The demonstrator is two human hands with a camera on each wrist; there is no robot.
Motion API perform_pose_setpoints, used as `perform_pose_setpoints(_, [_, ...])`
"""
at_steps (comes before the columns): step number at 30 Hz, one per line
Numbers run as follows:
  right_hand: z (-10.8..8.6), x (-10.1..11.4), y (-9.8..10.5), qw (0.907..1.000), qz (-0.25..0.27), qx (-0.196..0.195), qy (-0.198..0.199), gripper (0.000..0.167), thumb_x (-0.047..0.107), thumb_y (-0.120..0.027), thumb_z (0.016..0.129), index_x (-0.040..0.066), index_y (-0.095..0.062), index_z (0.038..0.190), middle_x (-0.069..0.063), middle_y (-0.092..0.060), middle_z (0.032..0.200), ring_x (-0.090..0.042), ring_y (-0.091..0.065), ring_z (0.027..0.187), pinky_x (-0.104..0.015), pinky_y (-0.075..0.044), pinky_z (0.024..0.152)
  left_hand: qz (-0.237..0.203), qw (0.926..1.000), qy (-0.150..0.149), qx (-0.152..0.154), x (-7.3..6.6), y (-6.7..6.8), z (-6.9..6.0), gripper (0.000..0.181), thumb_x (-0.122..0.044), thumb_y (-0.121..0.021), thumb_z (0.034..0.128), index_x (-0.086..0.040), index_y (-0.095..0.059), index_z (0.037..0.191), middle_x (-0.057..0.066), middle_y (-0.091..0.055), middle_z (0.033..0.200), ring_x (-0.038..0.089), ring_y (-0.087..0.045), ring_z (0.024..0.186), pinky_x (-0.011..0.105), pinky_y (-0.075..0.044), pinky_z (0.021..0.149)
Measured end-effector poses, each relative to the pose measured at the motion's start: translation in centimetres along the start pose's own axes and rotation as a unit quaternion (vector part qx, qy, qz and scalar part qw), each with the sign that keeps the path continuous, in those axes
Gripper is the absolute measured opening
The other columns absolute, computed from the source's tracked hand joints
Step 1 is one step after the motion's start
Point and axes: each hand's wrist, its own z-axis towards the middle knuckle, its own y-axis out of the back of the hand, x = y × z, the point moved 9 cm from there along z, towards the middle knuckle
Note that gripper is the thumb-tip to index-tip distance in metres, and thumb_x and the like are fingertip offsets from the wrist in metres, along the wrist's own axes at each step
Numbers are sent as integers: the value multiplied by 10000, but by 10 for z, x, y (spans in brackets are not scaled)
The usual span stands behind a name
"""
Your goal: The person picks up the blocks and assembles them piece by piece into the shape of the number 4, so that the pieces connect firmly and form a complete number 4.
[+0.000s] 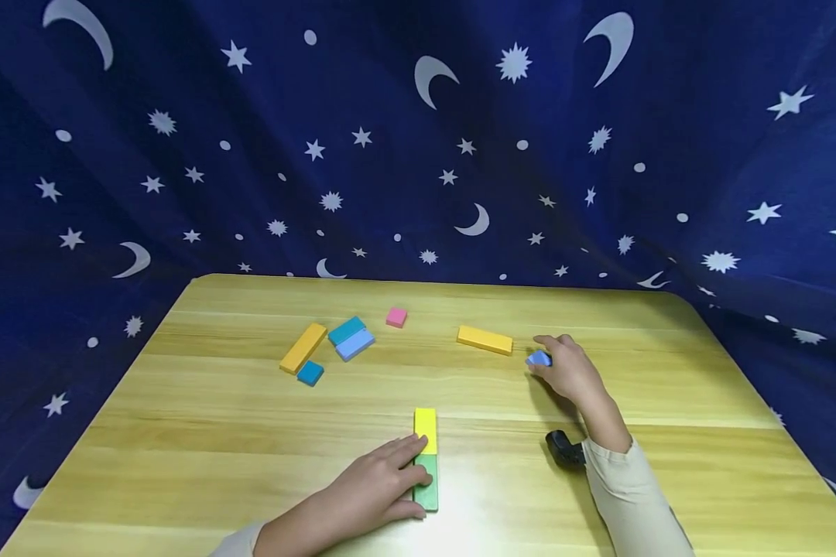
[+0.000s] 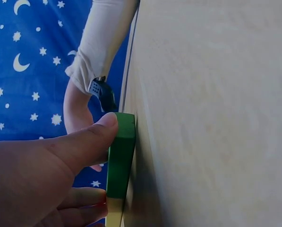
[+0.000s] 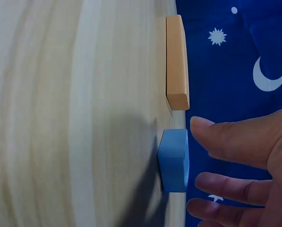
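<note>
Left hand (image 1: 383, 480) rests, fingers spread, on the end-to-end green block (image 1: 426, 500) and yellow block (image 1: 426, 425), while my right hand (image 1: 574, 377) has thumb and fingers apart at the blue block (image 1: 540, 358) near the orange bar (image 1: 484, 340), so I'd call this the grab step, next move probably needing a gentle pinch.
</note>
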Motion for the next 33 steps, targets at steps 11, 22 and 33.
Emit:
perform_pose_setpoints(11, [0, -4, -3, 9996, -224, 101, -125, 470, 157, -645, 838, -43, -508, 1240, -278, -534, 1027, -403, -560, 872, -507, -470, 741, 70, 9999, -84, -35, 0, -2, 1, 343, -476, -592, 812, -196, -658, 999, 172, -540, 1273, 274, -501, 1207, 368, -460, 948])
perform_pose_setpoints(22, [-2, -2, -5, 9994, -309, 101, -75, 361, 79, -610, 843, -58, -553, 1171, -270, -553, 1011, -380, -570, 872, -493, -481, 738, 55, 10000, -34, -23, 0, -2, 0, 336, -468, -601, 809, -194, -647, 998, 168, -535, 1278, 275, -495, 1213, 371, -444, 969])
perform_pose_setpoints(33, [-4, 18, -16, 9983, -339, 301, 354, 259, 56, -626, 829, -43, -622, 1068, -208, -568, 976, -315, -584, 828, -460, -490, 730, 53, 10000, 13, 42, 1, -4, -1, 345, -473, -591, 815, -193, -650, 1009, 169, -526, 1290, 270, -485, 1224, 373, -434, 980])
